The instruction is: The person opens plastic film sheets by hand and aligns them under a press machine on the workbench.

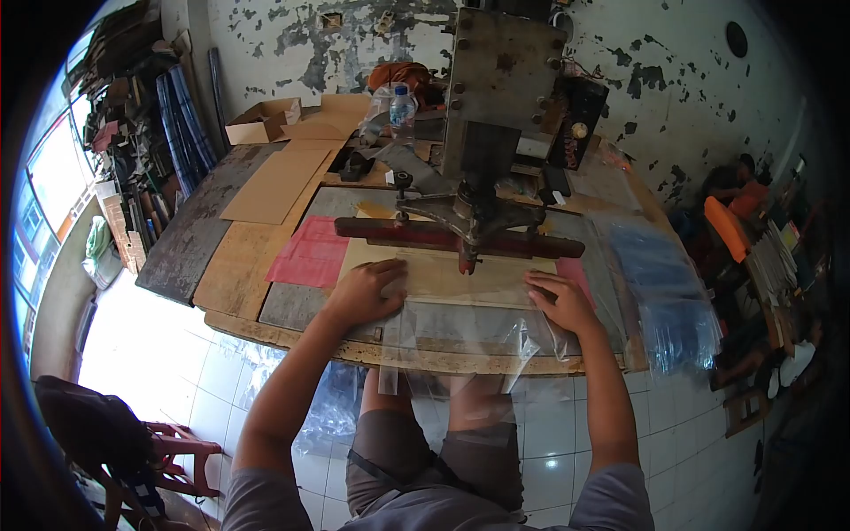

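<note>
A clear plastic sheet [456,332] lies across the front of the press bed and hangs over the table's front edge. My left hand [367,290] is at the sheet's left side, fingers forward and thumb bent in, holding the film. At the right side, my right hand [564,301] grips the film between fingers and thumb. Beneath the plastic is a pale yellow sheet [443,276]; pink sheeting [308,252] shows to its left. Just beyond my fingers, the long dark-red bar [522,245] of a press [478,208] spans the work. Some fingertips are hard to make out through the glare.
Stacked clear plastic bags [664,296] lie at the table's right edge. Cardboard [276,186], an open box [264,121] and a water bottle [401,115] are toward the back. A red stool [181,451] stands lower left. Another person [742,186] is at far right.
</note>
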### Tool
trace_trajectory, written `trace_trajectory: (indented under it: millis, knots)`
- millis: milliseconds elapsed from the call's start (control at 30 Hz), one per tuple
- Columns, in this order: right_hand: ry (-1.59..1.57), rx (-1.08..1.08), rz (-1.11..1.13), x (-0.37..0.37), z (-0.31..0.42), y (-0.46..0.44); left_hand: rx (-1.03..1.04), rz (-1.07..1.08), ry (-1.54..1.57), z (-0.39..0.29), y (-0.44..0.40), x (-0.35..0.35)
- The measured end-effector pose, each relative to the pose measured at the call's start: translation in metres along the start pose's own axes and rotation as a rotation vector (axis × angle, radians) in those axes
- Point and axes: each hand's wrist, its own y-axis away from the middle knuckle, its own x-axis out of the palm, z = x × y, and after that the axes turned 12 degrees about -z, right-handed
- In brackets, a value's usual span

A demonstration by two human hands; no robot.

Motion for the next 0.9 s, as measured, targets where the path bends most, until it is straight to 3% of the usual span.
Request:
trace_trajectory:
  millis: [900]
  knots:
    - [0.003,0.014,0.001,-0.0033,0.0015,-0.0042,0.002,-0.025,0.017,-0.0029,-0.0037,-0.0027]
